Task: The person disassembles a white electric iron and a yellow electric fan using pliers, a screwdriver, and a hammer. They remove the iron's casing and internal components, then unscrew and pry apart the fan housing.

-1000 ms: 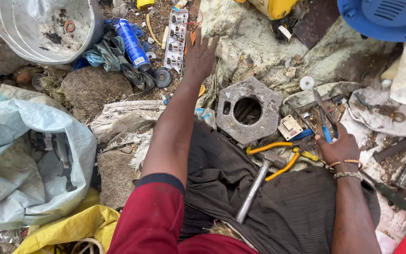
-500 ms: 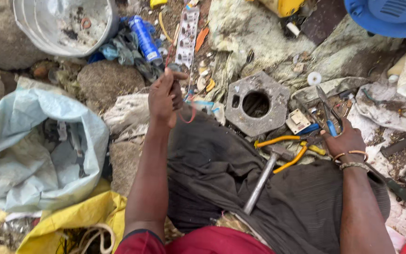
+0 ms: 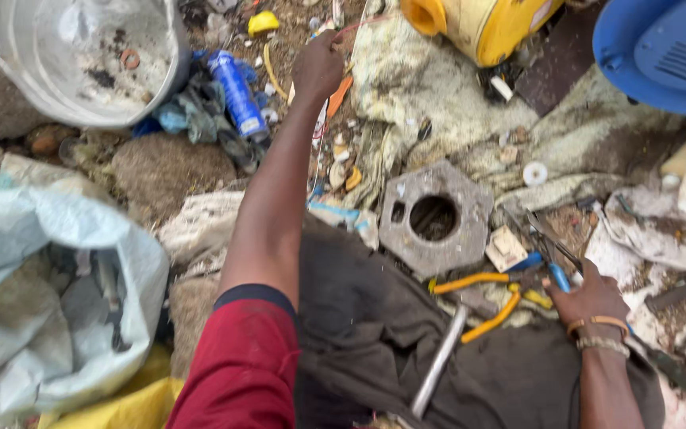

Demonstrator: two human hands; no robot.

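pliers [image 3: 545,266] w/ blue grips sit under your right hand [image 3: 589,298], low right by the grey hex block [image 3: 436,216]; fingers curl over the handles, so they're pinned on the dark cloth [image 3: 359,334], not lifted. your left hand [image 3: 317,67] is stretched far up to the scrap pile, fingers closed round a thin red wire [image 3: 351,28], near the blue can [image 3: 237,94]. yellow pliers [image 3: 486,298] + metal bar [image 3: 438,361] lie close by
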